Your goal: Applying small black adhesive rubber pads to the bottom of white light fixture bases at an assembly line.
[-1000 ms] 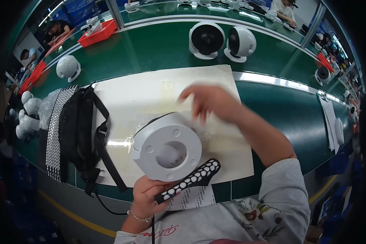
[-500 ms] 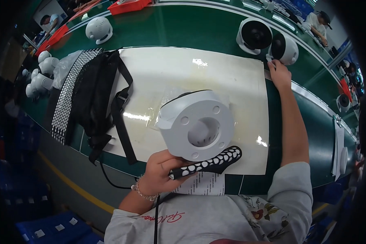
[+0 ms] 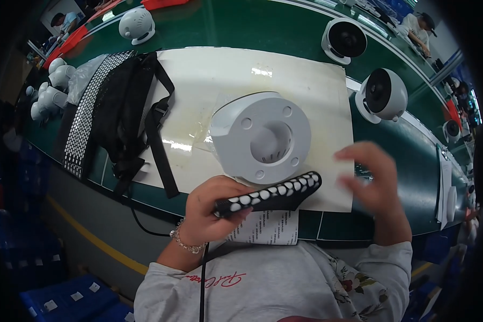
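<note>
My left hand is closed round one end of a black, elongated piece with white oval dots. Its rounded far end points right, beside a white housing. That housing lies on the pale work sheet, its ring-shaped base and hollow centre facing up. My right hand is over the sheet's right edge, smeared by motion. Its thumb and fingers are apart with nothing visible between them. Printed white paper lies partly under the dotted piece at the table's near edge.
A white round unit with a black front stands at the right, a similar one farther back. Another white unit is at the far left. A black strapped bag covers the sheet's left side. People work beyond the table.
My right hand has let go of the black-fronted unit at the right and drawn back toward me. That unit now stands nearer and apart from the other. My left hand keeps the dotted piece.
</note>
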The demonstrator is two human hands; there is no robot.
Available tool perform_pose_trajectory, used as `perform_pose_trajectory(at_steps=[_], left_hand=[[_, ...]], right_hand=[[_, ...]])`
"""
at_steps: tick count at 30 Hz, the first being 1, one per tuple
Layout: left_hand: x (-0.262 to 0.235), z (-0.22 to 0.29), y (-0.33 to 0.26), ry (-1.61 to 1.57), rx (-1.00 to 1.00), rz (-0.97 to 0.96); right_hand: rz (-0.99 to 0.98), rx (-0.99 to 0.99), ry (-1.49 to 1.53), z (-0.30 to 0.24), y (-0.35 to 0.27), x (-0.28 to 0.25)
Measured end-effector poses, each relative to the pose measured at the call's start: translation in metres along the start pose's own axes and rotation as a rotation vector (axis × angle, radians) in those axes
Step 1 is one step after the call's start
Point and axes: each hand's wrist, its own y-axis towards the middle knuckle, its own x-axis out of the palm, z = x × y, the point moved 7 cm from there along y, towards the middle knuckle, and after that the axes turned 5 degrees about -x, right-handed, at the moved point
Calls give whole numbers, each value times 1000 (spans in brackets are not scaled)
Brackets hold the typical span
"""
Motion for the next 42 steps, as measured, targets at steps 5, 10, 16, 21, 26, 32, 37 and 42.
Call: perform_pose_trajectory(at_steps=[5, 10, 16, 21, 26, 32, 37, 42], left_hand=[[1, 3, -11, -84, -104, 90], [5, -3, -14, -26, -126, 106], [4, -1, -17, 21, -89, 158], [5, 1, -17, -2, -83, 176], [5, 1, -18, 37, -122, 180], [11, 3, -16, 100, -105, 107], [13, 6, -13, 126, -89, 96], [13, 12, -11, 170, -1, 56]], right_hand=[[55, -268, 127, -56, 14, 30], [-10, -181, 172, -40, 8, 42], [0, -3, 434, -28, 6, 32], [39, -306, 188, -37, 4, 26], [132, -450, 112, -56, 6, 19], [136, -398, 180, -60, 7, 29], [142, -497, 265, -69, 6, 30], [77, -422, 422, -69, 16, 38]])
